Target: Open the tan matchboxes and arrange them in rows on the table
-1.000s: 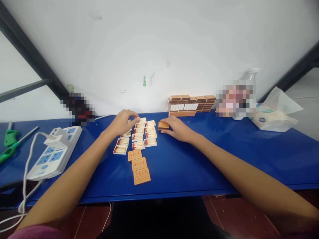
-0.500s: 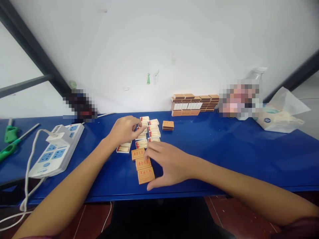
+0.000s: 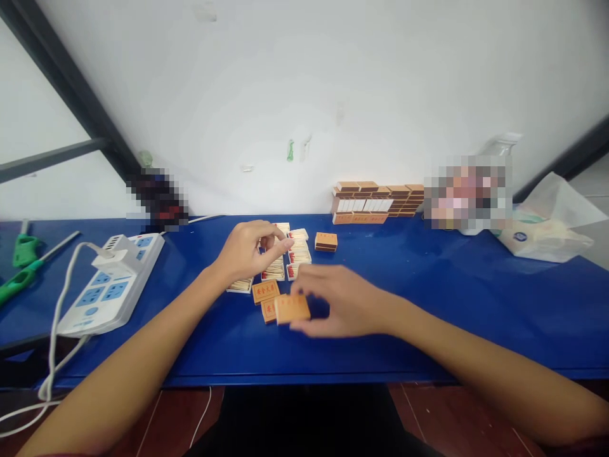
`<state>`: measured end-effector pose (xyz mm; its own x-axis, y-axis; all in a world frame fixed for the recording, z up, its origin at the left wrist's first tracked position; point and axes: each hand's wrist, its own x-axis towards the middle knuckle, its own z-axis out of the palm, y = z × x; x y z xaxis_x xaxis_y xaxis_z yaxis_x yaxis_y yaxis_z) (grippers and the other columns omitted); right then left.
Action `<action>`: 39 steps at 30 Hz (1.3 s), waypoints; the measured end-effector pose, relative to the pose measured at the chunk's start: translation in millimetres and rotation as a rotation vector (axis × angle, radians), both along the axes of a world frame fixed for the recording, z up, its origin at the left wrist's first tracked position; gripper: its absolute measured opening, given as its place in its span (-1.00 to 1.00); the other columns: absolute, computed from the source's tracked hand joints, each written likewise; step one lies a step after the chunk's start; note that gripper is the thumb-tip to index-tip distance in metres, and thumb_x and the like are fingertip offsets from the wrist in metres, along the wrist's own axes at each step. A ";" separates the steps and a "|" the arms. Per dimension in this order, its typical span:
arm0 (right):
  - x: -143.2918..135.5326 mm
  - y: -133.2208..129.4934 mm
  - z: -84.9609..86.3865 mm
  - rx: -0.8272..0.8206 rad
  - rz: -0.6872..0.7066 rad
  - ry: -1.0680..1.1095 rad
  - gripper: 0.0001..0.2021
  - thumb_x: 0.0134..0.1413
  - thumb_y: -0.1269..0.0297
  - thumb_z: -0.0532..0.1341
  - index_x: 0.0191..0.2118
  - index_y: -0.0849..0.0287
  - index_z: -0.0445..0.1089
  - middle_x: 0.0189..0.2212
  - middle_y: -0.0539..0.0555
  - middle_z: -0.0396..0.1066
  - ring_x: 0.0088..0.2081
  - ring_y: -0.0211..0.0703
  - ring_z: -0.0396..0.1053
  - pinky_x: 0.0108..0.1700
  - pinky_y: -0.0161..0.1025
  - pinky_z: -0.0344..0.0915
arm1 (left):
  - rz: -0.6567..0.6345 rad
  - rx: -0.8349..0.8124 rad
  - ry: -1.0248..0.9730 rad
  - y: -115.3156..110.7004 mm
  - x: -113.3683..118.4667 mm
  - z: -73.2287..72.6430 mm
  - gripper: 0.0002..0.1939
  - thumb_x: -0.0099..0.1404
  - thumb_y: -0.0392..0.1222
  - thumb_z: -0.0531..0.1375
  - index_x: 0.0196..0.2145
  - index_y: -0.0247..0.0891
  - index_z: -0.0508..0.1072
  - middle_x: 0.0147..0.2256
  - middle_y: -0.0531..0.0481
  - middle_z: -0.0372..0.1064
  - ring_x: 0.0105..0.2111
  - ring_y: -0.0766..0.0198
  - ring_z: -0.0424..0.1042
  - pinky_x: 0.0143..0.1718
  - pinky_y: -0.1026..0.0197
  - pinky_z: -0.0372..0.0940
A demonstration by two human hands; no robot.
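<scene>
My right hand [image 3: 340, 301] grips an orange matchbox [image 3: 292, 309] between thumb and fingers, a little above the blue table. Under and beside it lie two more closed matchboxes [image 3: 265, 291], one partly covered. My left hand [image 3: 250, 252] hovers over open trays of matches [image 3: 299, 252], its fingers curled and the thumb stretched to the right; the thumb and index tips are apart and nothing shows between them. Another tray of matches [image 3: 240, 285] sits beneath the left wrist. Behind the right hand stands a small pair of stacked matchboxes [image 3: 326, 242].
Against the wall stands a stack of matchboxes [image 3: 406, 200]. A white power strip [image 3: 111, 285] with cables and green lighters [image 3: 23, 282] lie on the left of the blue table [image 3: 428, 304]. At the right is a tissue pack [image 3: 542, 238].
My right hand has taken hold of the nearest closed matchbox and lifted it up, over the one behind. My left hand stays about where it was. The view has shifted slightly.
</scene>
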<state>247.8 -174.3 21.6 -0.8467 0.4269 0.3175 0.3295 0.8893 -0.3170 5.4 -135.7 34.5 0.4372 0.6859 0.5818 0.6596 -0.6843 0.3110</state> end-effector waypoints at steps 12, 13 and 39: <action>18.4 38.5 -5.1 0.242 -0.332 0.081 -0.69 0.35 0.12 0.19 0.07 0.18 0.36 -0.10 0.22 0.42 -0.21 -0.03 0.42 -0.27 -0.17 0.30 | -0.120 0.092 0.139 -3.5 16.7 -21.1 -0.66 0.36 -0.02 0.29 0.03 -0.19 0.49 -0.10 -0.11 0.53 -0.13 0.12 0.51 -0.10 0.07 0.42; 18.6 38.6 -5.1 0.202 -0.326 0.111 -0.69 0.34 0.12 0.20 0.06 0.17 0.37 -0.11 0.20 0.42 -0.22 -0.05 0.42 -0.26 -0.17 0.31 | -0.115 0.096 0.132 -2.5 16.1 -21.2 -0.66 0.36 -0.02 0.30 0.03 -0.18 0.49 -0.11 -0.10 0.54 -0.13 0.13 0.51 -0.11 0.08 0.42; 0.2 35.4 -6.4 -0.954 -0.345 0.684 -0.59 0.15 -0.15 0.33 -0.14 0.09 0.40 -0.60 -0.13 0.23 -0.63 -0.32 0.15 -0.69 -0.38 0.08 | 0.059 -0.029 -0.257 -7.3 27.6 -20.8 -0.62 0.22 -0.12 0.44 0.00 -0.12 0.57 -0.05 -0.01 0.61 -0.09 0.14 0.56 0.00 0.02 0.43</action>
